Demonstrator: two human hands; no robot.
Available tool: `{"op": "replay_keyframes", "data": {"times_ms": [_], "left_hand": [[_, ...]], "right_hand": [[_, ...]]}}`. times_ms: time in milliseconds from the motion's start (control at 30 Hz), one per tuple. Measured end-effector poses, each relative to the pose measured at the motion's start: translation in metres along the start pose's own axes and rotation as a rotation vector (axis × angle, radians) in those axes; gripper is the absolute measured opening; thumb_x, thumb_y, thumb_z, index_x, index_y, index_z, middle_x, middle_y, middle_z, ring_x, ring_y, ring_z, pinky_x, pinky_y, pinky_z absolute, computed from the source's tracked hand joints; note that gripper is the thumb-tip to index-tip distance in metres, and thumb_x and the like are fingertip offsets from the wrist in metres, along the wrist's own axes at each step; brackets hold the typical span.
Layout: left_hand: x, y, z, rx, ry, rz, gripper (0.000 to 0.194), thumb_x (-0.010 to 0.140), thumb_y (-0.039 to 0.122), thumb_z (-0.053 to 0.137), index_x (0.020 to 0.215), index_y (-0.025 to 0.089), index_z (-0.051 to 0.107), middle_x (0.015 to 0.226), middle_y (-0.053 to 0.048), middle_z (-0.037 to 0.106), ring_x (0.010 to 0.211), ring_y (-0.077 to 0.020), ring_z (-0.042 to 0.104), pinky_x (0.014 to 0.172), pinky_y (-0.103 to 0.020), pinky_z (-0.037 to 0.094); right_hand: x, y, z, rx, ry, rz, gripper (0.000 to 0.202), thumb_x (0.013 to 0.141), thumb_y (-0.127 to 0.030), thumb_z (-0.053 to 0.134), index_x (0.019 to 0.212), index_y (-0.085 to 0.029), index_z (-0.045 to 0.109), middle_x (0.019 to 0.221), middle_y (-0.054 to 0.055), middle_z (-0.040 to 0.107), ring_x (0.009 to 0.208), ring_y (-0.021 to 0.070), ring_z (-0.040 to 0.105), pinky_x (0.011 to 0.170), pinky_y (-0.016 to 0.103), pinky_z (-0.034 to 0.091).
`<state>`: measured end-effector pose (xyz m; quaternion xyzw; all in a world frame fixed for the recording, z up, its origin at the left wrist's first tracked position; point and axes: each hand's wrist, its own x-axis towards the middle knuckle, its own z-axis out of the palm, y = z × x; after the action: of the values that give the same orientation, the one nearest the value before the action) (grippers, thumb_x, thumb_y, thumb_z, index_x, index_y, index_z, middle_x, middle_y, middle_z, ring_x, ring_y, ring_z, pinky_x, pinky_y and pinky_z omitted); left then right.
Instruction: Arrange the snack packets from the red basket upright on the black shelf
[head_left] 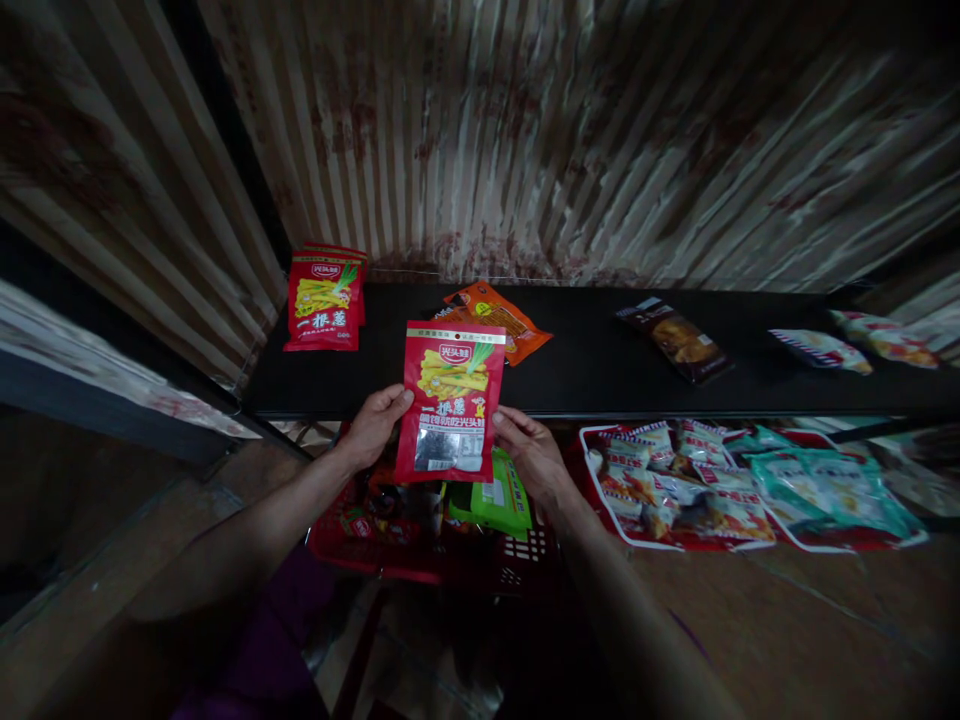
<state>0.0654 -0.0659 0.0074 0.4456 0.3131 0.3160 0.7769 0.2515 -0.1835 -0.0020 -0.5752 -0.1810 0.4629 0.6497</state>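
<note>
Between my two hands is a red snack bag (452,400) with yellow sticks and a green onion printed on it. My left hand (381,425) pinches its left edge. On the opposite edge, my right hand (529,450) has the bag between thumb and fingers. The bag is held upright, above a red shopping basket (442,570) and in front of the shelf edge. Inside the basket lie a green packet (499,495) and darker packs that are partly hidden. At the shelf's left end, similar red bags (325,300) lie stacked.
The black shelf (577,350) also carries orange packets (510,320), a brown packet (675,340) and striped packets (821,350) (889,338). Below at right, red baskets (679,545) hold white-and-red snack bags (712,480) and teal bags (825,485). Pleated fabric (450,150) hangs behind.
</note>
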Motion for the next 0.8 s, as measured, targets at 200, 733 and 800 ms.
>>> {"op": "replay_keyframes", "data": {"times_ms": [200, 733, 800], "left_hand": [[0.0006, 0.0002, -0.0017, -0.002, 0.014, 0.016, 0.043, 0.061, 0.051, 0.077, 0.082, 0.015, 0.066, 0.076, -0.001, 0.070, 0.071, -0.0168, 0.063, 0.071, -0.028, 0.049], [-0.0049, -0.0022, -0.0032, 0.041, -0.127, -0.081, 0.037, 0.063, 0.046, 0.077, 0.078, 0.016, 0.063, 0.074, 0.001, 0.063, 0.066, -0.0116, 0.057, 0.063, -0.022, 0.044], [-0.0042, -0.0043, -0.0034, 0.048, -0.142, -0.088, 0.038, 0.062, 0.046, 0.077, 0.081, 0.016, 0.064, 0.075, 0.000, 0.064, 0.068, -0.0133, 0.058, 0.066, -0.024, 0.044]], "right_hand": [[0.0012, 0.0069, 0.0001, -0.052, -0.002, 0.001, 0.031, 0.059, -0.040, 0.081, 0.084, -0.023, 0.074, 0.076, -0.001, 0.075, 0.065, 0.0151, 0.067, 0.064, 0.028, 0.053], [0.0086, 0.0035, 0.0031, 0.128, 0.118, -0.049, 0.028, 0.055, -0.037, 0.083, 0.076, -0.023, 0.069, 0.069, -0.003, 0.073, 0.057, 0.0128, 0.065, 0.059, 0.027, 0.054], [0.0088, 0.0027, 0.0038, 0.145, 0.133, -0.048, 0.028, 0.054, -0.036, 0.084, 0.074, -0.023, 0.069, 0.068, -0.003, 0.072, 0.056, 0.0125, 0.065, 0.058, 0.026, 0.054]]}}
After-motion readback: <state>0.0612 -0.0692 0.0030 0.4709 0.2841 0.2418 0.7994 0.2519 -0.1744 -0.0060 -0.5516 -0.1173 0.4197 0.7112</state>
